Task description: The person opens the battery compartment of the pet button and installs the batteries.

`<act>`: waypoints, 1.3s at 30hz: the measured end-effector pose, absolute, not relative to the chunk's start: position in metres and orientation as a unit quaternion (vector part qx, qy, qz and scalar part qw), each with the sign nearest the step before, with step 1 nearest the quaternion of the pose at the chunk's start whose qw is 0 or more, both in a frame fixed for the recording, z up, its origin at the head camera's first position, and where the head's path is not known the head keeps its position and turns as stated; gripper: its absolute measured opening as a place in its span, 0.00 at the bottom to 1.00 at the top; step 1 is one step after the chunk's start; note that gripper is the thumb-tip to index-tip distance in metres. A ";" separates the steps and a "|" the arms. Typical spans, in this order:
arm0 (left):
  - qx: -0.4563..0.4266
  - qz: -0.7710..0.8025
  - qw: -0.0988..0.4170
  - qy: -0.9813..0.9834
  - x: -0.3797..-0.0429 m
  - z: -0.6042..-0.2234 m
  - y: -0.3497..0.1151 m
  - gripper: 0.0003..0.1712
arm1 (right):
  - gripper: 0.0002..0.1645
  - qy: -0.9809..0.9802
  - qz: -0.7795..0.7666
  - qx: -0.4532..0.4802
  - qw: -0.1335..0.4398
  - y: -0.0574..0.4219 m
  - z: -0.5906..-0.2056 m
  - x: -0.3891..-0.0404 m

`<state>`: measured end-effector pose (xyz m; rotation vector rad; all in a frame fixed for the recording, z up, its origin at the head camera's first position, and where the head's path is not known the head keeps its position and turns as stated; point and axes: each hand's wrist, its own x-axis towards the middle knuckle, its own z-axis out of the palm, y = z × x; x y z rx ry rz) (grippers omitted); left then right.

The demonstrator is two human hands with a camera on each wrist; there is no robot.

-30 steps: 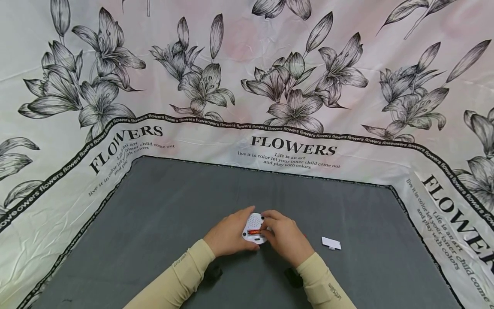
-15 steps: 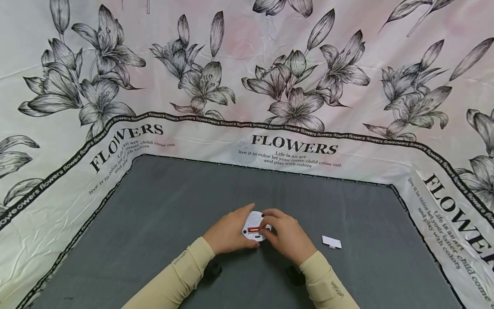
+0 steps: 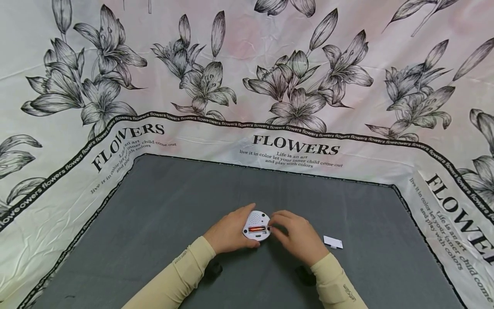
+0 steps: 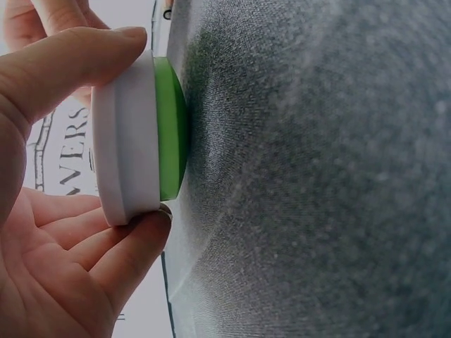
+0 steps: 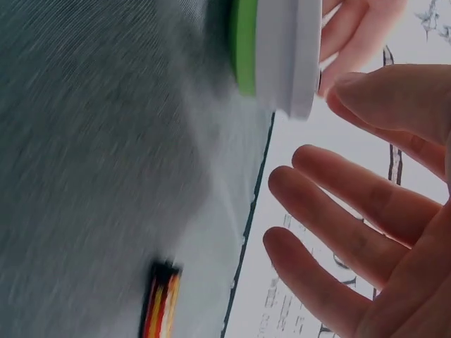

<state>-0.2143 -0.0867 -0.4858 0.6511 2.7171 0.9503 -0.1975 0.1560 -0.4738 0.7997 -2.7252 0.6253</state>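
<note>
- Device [image 3: 255, 220]: over cloth [image 3: 173, 206], rim gripped in your L hand [image 3: 230, 231].
- R hand [image 3: 297, 235] beside it, fingers loose, nothing visibly held.
- Prob. loading batts: one batt [image 3: 256, 229] in; next likely needs spare batt [image 5: 161, 303].

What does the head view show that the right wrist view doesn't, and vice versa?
Head only: white cover, orange battery in the device, beige sleeves.

Right wrist only: the device's green part, and a striped battery lying on the cloth, cut off by the frame edge.

Both: the device's white body, the left hand at the device, the right hand beside it, grey cloth and white printed border.
</note>
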 end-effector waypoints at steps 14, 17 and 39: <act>0.218 0.328 0.097 0.914 -0.214 -0.488 -0.089 0.62 | 0.22 -0.965 0.145 0.189 0.109 0.217 -0.492 -0.177; 0.215 0.328 0.093 0.915 -0.214 -0.488 -0.089 0.62 | 0.20 -0.966 0.137 0.187 0.114 0.223 -0.492 -0.177; 0.221 0.328 0.094 0.914 -0.212 -0.487 -0.085 0.62 | 0.11 -0.955 0.136 0.222 0.141 0.202 -0.489 -0.190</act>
